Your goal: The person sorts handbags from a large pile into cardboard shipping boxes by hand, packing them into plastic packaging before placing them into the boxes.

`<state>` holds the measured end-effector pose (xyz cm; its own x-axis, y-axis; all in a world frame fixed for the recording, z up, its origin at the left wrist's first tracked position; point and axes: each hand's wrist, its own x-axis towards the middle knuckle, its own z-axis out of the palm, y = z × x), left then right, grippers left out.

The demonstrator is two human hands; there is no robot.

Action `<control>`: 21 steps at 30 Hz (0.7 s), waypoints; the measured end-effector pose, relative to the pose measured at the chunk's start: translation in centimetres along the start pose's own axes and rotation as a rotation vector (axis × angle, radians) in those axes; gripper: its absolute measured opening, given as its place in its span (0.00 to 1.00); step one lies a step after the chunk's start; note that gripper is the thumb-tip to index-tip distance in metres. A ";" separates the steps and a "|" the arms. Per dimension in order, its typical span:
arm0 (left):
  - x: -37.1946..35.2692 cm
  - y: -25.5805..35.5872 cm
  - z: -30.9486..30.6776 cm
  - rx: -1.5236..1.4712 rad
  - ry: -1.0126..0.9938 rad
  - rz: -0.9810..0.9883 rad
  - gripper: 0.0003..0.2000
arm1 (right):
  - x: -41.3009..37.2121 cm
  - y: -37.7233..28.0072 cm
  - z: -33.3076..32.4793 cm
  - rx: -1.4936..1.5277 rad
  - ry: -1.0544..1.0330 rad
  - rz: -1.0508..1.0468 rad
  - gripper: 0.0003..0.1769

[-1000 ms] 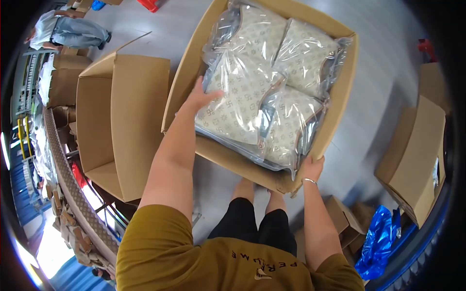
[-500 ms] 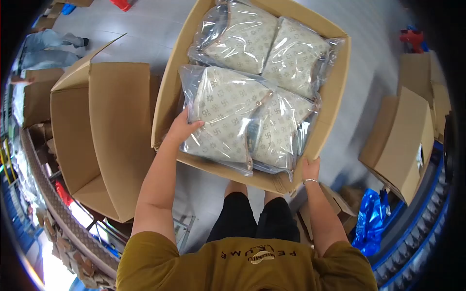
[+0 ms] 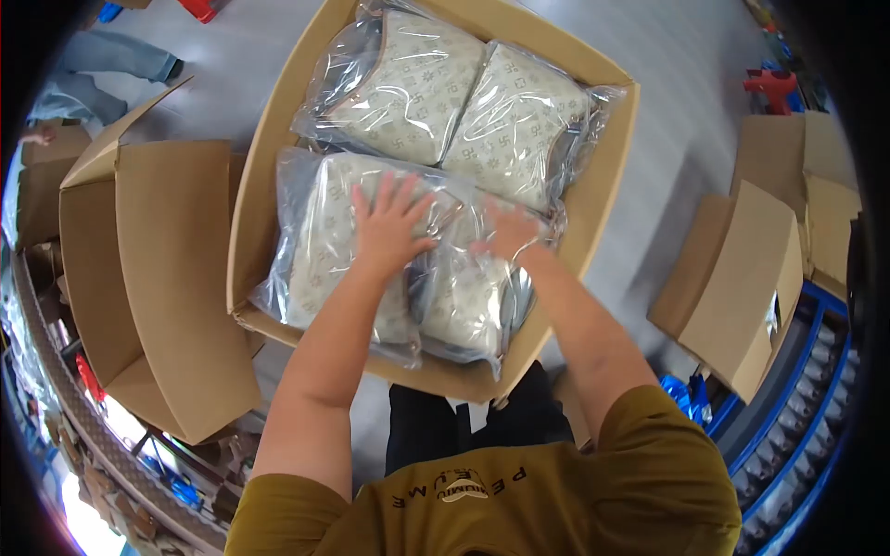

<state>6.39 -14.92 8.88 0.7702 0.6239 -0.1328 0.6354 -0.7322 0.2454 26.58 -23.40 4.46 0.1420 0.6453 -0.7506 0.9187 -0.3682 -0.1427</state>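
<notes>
A large open cardboard box (image 3: 609,185) holds several cream patterned bags in clear plastic. My left hand (image 3: 389,222) lies with fingers spread on the lower left bag (image 3: 324,250). On the lower right bag (image 3: 464,296) rests my right hand (image 3: 510,230), slightly blurred, its fingers apart. The upper left bag (image 3: 408,93) and the upper right bag (image 3: 514,120) lie beyond my hands, untouched.
An open empty carton (image 3: 185,278) stands to the left, with a person's legs (image 3: 116,60) behind it. More cartons (image 3: 742,287) stand at the right beside a roller conveyor (image 3: 788,408). Blue plastic (image 3: 686,398) lies near them.
My left hand has moved from the left bag's edge onto its top. My right hand has let go of the box's edge and moved up onto the bags. The box appears further left in view.
</notes>
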 end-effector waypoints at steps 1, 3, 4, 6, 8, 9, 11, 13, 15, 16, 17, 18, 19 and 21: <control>-0.9 -0.7 1.6 0.033 -0.073 -0.075 0.36 | 0.4 0.0 1.1 -0.004 -0.026 0.008 0.54; -1.9 -1.3 3.2 0.069 -0.147 -0.152 0.37 | -0.7 -0.1 3.4 0.059 -0.028 0.002 0.53; -2.5 -1.5 3.2 0.076 -0.156 -0.124 0.37 | -1.1 0.2 3.8 0.125 -0.010 -0.021 0.51; -1.9 -0.6 2.1 0.106 -0.173 -0.117 0.37 | -1.2 1.8 2.5 0.138 -0.051 -0.114 0.50; -0.6 0.4 0.1 0.057 -0.151 -0.174 0.37 | -1.4 2.8 0.4 0.164 -0.118 -0.257 0.49; 0.1 0.9 -0.8 0.030 -0.139 -0.197 0.37 | -1.5 3.7 -0.8 0.177 -0.118 -0.274 0.49; 2.8 0.6 -1.6 -0.060 -0.017 -0.224 0.36 | -2.0 5.7 -4.2 0.130 0.289 -0.262 0.48; 5.6 -0.1 -1.2 -0.279 0.234 -0.266 0.35 | -0.2 7.2 -6.9 0.193 0.429 -0.256 0.50; 9.2 -0.6 0.2 -0.139 0.150 -0.254 0.34 | 0.9 6.6 -9.8 0.157 0.468 -0.268 0.50; 11.0 -0.9 1.1 -0.010 0.068 -0.234 0.34 | 1.9 6.4 -10.3 0.115 0.508 -0.269 0.51; 12.7 -1.0 2.1 -0.011 0.060 -0.234 0.34 | 3.4 6.4 -10.0 0.120 0.501 -0.268 0.51; 14.2 -1.0 3.2 0.203 -0.107 -0.239 0.35 | 5.1 6.6 -9.5 0.097 0.451 -0.221 0.51; 15.5 -1.6 4.4 0.410 -0.278 -0.239 0.36 | 6.8 7.0 -8.9 0.068 0.396 -0.174 0.51; 17.5 -4.0 6.6 0.426 -0.275 -0.195 0.37 | 9.2 7.9 -8.0 0.033 0.315 -0.127 0.52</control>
<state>17.67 -2.85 -0.79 0.5854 0.7066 -0.3976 0.6902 -0.6916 -0.2128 38.09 -15.01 1.59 0.1389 0.8605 -0.4902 0.9247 -0.2898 -0.2467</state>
